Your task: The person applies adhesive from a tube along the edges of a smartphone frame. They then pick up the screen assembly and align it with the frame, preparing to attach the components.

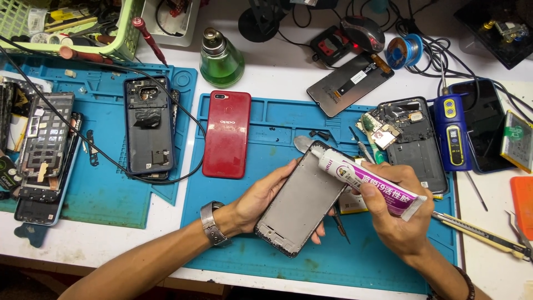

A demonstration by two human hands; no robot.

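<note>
My left hand (261,194) holds a grey phone frame (302,203) tilted above a blue work mat (244,244), gripping its left edge. My right hand (391,208) grips a white and purple glue tube (369,180), whose tip rests at the frame's top corner. A metal watch band sits on my left wrist.
A red phone back cover (226,133) lies left of my hands. An opened dark phone (147,126) and another stripped frame (45,139) rest on a second blue mat. A green glass bottle (221,60), a display panel (350,83), an opened phone body (413,136) and a blue handheld device (452,132) stand behind.
</note>
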